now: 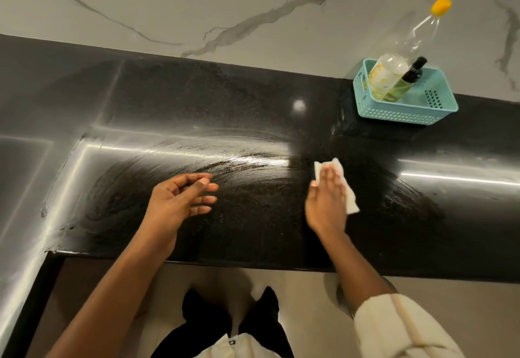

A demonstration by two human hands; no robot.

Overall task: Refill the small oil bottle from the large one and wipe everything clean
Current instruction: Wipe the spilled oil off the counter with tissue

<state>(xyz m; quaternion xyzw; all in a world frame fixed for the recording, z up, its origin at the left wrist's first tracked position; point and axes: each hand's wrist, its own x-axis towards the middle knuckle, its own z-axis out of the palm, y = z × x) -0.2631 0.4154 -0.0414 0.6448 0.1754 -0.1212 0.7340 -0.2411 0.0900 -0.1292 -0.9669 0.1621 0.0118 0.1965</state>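
Note:
A large clear plastic bottle (405, 48) with a yellow cap stands in a teal basket (408, 111) at the back right of the black counter (197, 96). Beside it in the basket leans a small bottle (405, 82) with a black cap and yellowish oil inside. My right hand (326, 200) lies flat on a white tissue (351, 203), pressing it onto the counter in front of the basket. My left hand (180, 200) hovers over the counter to the left, fingers loosely curled and holding nothing. Curved smear marks (233, 160) shine on the counter between my hands.
A marble-patterned wall (197, 6) rises behind the counter. The counter turns a corner at the left (25, 188). Its front edge (253, 266) runs just below my hands, with the floor and my feet beneath.

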